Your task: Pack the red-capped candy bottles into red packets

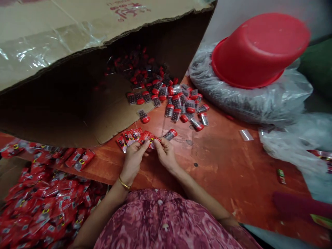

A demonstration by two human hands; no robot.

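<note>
Both hands meet over the table's near edge, pinching a small red printed packet (147,136) between them. My left hand (135,157), with a gold bangle at its wrist, grips the packet's left side. The fingers of my right hand (165,152) are closed on its right corner. Several more red packets (129,137) lie flat just beyond my left hand. A clear tube with a red cap and dark beads (170,134) rests right beside my right fingertips. Farther back is a loose pile of such tubes (178,102), spilling from the box.
A large cardboard box (116,128) lies on its side at the left, tubes inside. Filled red packets (46,204) heap below the table's left edge. An upturned red tub (259,52) stands on a plastic bag (249,103) at the back right. The orange-red table (220,173) bears plastic scraps.
</note>
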